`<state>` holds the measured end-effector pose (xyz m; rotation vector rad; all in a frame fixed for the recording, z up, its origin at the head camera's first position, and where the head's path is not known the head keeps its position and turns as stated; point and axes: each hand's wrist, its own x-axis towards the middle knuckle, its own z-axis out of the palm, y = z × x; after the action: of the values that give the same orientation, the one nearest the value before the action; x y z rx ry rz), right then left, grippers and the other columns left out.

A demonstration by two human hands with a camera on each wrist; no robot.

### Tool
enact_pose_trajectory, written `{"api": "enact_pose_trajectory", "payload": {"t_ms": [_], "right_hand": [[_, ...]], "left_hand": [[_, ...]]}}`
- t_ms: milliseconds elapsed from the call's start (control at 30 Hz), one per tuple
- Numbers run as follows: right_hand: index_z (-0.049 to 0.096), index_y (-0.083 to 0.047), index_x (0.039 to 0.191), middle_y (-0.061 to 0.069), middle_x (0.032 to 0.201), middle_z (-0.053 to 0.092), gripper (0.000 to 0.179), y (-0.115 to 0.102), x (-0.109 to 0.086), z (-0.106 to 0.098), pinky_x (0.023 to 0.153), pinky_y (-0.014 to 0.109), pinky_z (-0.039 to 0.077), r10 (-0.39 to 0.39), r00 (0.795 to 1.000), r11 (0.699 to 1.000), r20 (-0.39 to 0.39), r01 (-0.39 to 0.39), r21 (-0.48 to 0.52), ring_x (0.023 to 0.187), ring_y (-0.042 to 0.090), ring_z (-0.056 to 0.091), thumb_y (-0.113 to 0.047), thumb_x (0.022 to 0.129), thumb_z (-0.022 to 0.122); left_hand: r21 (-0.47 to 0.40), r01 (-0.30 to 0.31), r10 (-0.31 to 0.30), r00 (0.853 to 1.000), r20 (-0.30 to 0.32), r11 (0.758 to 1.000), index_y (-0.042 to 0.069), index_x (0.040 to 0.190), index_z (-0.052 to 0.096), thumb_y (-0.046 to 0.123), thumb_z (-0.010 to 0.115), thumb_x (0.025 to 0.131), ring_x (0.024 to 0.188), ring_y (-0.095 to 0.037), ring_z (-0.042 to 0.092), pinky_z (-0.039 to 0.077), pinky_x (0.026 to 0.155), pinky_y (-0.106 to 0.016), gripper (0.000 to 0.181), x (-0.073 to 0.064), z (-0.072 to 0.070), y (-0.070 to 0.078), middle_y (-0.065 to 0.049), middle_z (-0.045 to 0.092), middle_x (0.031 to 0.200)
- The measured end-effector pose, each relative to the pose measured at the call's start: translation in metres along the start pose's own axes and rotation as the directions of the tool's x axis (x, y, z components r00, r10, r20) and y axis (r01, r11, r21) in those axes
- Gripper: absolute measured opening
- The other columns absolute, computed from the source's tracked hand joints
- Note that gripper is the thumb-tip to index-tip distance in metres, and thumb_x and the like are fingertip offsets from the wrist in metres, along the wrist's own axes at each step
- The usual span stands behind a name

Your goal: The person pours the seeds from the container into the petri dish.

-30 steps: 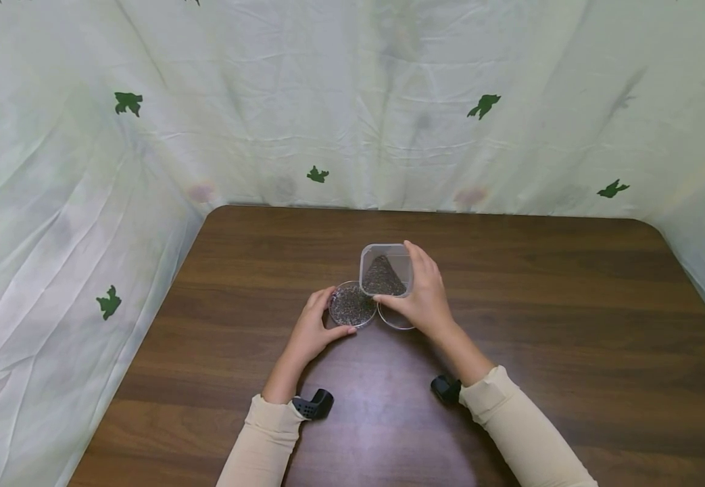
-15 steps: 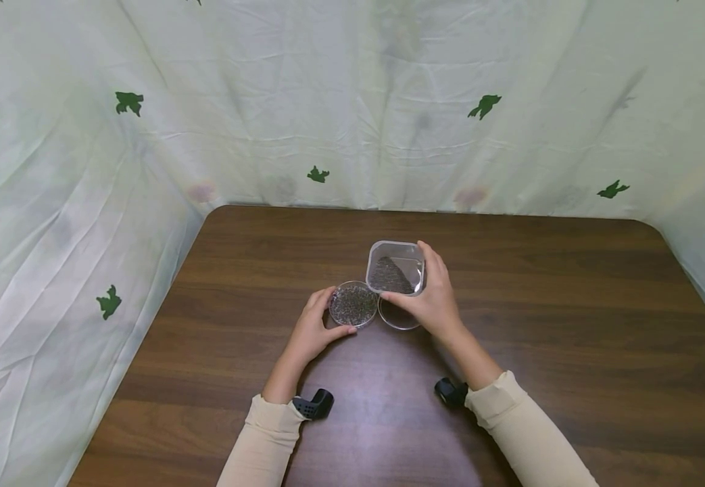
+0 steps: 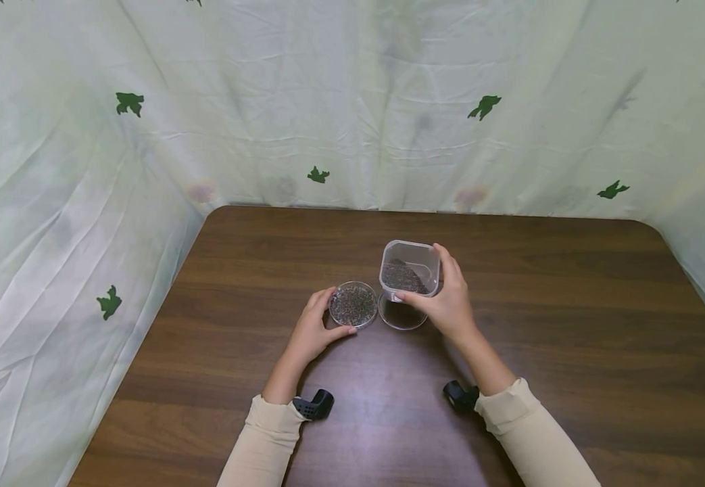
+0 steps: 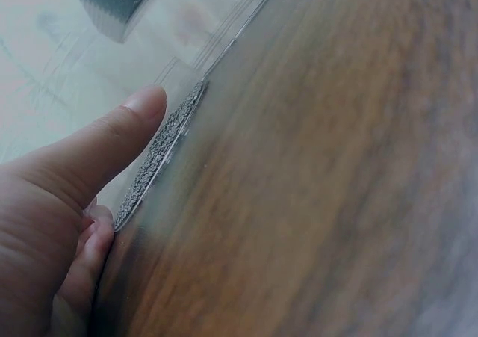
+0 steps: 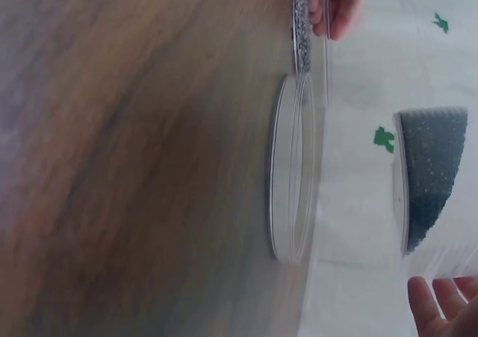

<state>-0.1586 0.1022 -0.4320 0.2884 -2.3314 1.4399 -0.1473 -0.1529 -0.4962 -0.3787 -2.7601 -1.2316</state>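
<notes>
My left hand holds a round clear petri dish at its rim, thumb on the near side and fingers on the far side. Dark grey granules cover the dish's bottom. A second clear dish stands right beside it; the right wrist view shows nothing inside this dish. Above it, my right hand grips a square clear plastic container between thumb and fingers. The container is tilted, and dark granules lie heaped toward its left side. In the left wrist view, my thumb touches the filled dish's edge.
A brown wood-grain table bears everything. Pale cloth with green bird-like shapes hangs behind it and along the sides. Black devices are strapped to both wrists.
My right hand has carried the container rightward, from the edge of the filled dish to above the second dish. My left hand and the filled dish stay in place.
</notes>
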Motion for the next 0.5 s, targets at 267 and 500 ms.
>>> {"api": "enact_pose_trajectory", "payload": {"t_ms": [267, 500], "right_hand": [[0.036, -0.008, 0.135, 0.014, 0.124, 0.045, 0.096, 0.006, -0.004, -0.011, 0.091, 0.041, 0.035, 0.023, 0.999, 1.0, -0.038, -0.022, 0.019, 0.108, 0.03, 0.046, -0.025, 0.055, 0.087], [0.038, -0.004, 0.134, 0.013, 0.125, 0.047, 0.094, 0.016, -0.007, -0.023, 0.093, 0.042, 0.032, 0.034, 0.997, 0.999, -0.076, -0.033, 0.003, 0.112, 0.028, 0.044, -0.021, 0.055, 0.087]], "left_hand": [[-0.001, -0.001, 0.001, 1.0, -0.002, 1.0, 0.0, 0.132, 0.04, 0.032, 0.082, 0.061, 0.117, -0.03, 0.04, 0.031, 0.097, -0.043, 0.089, 0.0, 0.0, 0.0, -0.018, 0.041, 0.129], [-0.002, -0.004, 0.004, 1.0, 0.001, 1.0, 0.0, 0.132, 0.04, 0.031, 0.082, 0.062, 0.117, -0.03, 0.039, 0.031, 0.097, -0.042, 0.088, 0.0, 0.0, 0.0, -0.019, 0.041, 0.128]]}}
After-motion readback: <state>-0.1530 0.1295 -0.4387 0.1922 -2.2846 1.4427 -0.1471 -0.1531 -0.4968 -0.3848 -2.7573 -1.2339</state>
